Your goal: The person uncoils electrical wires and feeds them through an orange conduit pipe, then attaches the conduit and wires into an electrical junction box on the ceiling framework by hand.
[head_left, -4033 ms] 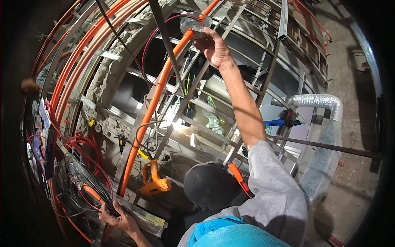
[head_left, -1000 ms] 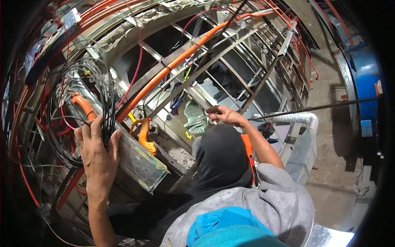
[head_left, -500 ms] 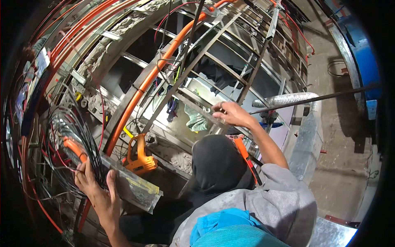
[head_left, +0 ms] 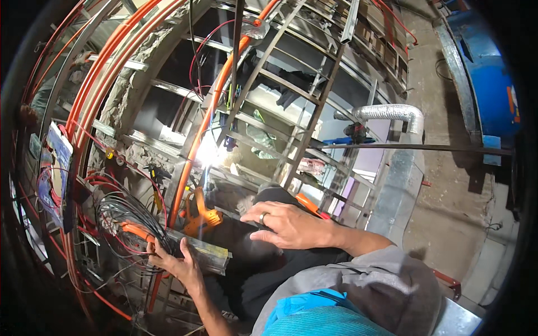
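Observation:
My left hand point(head_left: 176, 263) has its fingers wrapped round a bundle of black cables point(head_left: 137, 207), beside a short orange conduit point(head_left: 134, 228) and a metal channel point(head_left: 216, 252). My right hand point(head_left: 288, 227), a ring on one finger, hovers with loosely bent, separated fingers over my dark-clothed leg and holds nothing that I can see. An orange power tool point(head_left: 207, 215) hangs just above the channel, near a long orange conduit point(head_left: 196, 145). An orange-and-red tool point(head_left: 311, 206) is partly hidden behind my right hand.
A metal framework point(head_left: 286, 84) fills the upper middle, with orange pipes point(head_left: 106, 50) at upper left and what seems another person's sleeve point(head_left: 39, 101) far left. A silver flexible duct point(head_left: 381, 112) joins rectangular ducting point(head_left: 395, 196). A blue drum point(head_left: 485, 84) is at right, behind a long bar point(head_left: 437, 148).
My right hand, raised at the upper conduit four seconds ago, has come down over my leg. My left hand stays on the cable bundle, now slightly lower. The view has shifted.

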